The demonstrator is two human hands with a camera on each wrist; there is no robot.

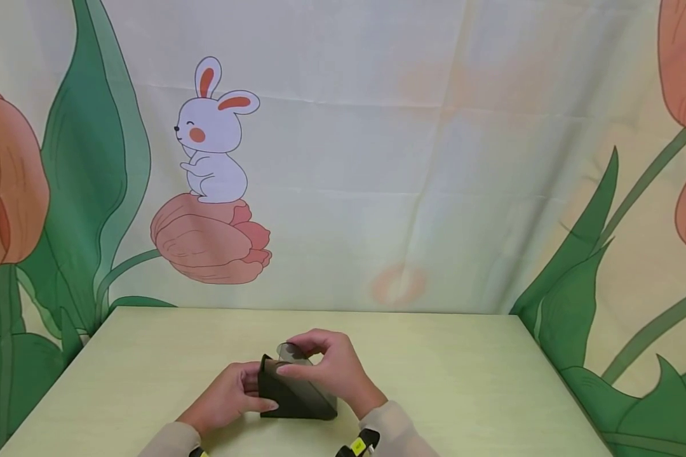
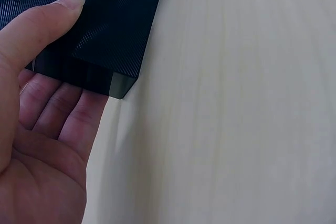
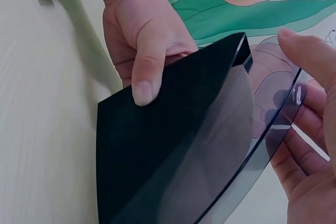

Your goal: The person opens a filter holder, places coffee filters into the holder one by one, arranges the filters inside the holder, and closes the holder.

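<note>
A black, wedge-shaped case (image 1: 291,400) with a finely ribbed face, plain in the left wrist view, stands on edge between both hands. My left hand (image 1: 220,400) grips its left end, thumb on the near face and fingers behind. Along the slanted top of the case lies a smoky see-through plastic piece (image 3: 226,124) with a rounded end. My right hand (image 1: 343,368) pinches this piece near its upper end, with the thumb on one side and fingers on the other. Whether the piece is joined to the case or loose within it, I cannot tell.
Both hands work above a pale wood-grain table (image 1: 463,368). Behind it hangs a cloth backdrop (image 1: 343,158) printed with tulips, leaves and a white rabbit. A black and yellow wrist device (image 1: 359,444) sits by the right sleeve.
</note>
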